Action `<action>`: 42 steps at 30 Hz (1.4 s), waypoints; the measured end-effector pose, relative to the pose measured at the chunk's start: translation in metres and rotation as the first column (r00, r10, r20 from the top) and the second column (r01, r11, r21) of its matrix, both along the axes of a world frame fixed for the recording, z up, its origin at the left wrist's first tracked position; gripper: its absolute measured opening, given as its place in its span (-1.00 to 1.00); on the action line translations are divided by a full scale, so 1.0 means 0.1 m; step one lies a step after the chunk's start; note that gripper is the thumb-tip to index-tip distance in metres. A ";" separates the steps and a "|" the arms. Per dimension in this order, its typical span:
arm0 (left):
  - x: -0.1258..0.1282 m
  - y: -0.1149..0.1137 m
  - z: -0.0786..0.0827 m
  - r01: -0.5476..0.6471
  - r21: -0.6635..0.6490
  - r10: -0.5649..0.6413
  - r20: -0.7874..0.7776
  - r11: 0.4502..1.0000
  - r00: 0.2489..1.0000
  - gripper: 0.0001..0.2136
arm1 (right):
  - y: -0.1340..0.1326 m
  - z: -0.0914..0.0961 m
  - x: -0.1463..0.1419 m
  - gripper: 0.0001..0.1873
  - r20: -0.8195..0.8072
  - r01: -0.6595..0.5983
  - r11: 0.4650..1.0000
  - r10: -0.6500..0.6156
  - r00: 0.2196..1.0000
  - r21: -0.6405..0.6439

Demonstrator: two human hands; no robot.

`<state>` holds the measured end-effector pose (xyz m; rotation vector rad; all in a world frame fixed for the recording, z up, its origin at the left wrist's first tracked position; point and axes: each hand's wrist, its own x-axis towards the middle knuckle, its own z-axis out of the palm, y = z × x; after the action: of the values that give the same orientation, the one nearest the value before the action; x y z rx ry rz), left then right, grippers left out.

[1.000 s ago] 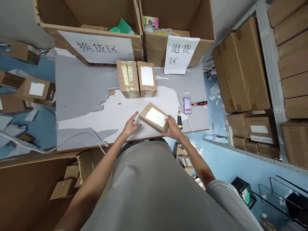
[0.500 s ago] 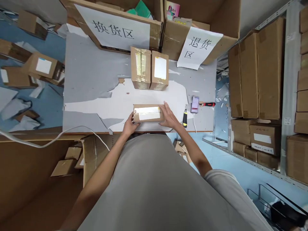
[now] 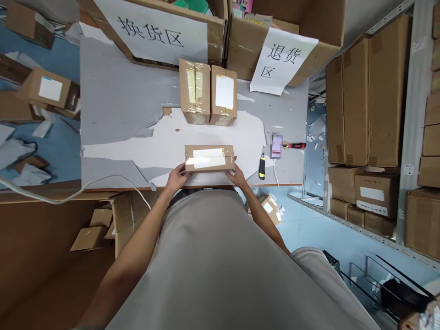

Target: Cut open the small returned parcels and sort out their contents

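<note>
A small taped cardboard parcel point(image 3: 209, 158) with a white label lies flat near the front edge of the grey table point(image 3: 117, 114). My left hand point(image 3: 177, 178) grips its left near corner and my right hand point(image 3: 236, 175) grips its right near corner, fingers curled against the sides. Two more taped parcels point(image 3: 208, 91) stand side by side further back on the table.
Two big open cartons with paper signs point(image 3: 153, 32) point(image 3: 282, 59) stand at the table's far edge. A yellow-black utility knife point(image 3: 262, 166), a phone point(image 3: 277, 145) on a cable and a red-handled tool point(image 3: 293, 145) lie at right. Shelves of boxes point(image 3: 357, 105) stand right; loose boxes point(image 3: 48, 91) lie left.
The parcel was turned from a slant to lie square with the table edge. My left hand came onto it, and both hands slid back to its near corners.
</note>
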<state>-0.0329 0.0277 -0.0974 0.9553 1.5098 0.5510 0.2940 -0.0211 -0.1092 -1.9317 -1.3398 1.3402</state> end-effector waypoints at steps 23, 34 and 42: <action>0.01 -0.25 0.09 -0.073 -0.101 0.072 -0.016 0.992 0.997 -0.49 | -0.21 0.11 0.07 -0.37 -0.014 0.133 0.990 -0.134 0.991 -0.041; 0.07 0.06 0.52 -0.079 0.317 0.116 -0.098 0.945 0.988 -0.52 | 0.18 0.70 0.12 -0.44 0.042 0.251 0.940 -0.267 0.963 0.230; 0.16 0.11 0.37 -0.074 0.118 0.091 -0.146 0.990 0.985 -0.60 | 0.26 0.70 0.03 -0.61 0.170 0.284 0.948 -0.307 0.937 0.147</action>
<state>-0.0165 0.0390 -0.0605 1.0438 1.6736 0.6404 0.2973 0.0046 -0.0393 -2.1187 -1.1251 0.9296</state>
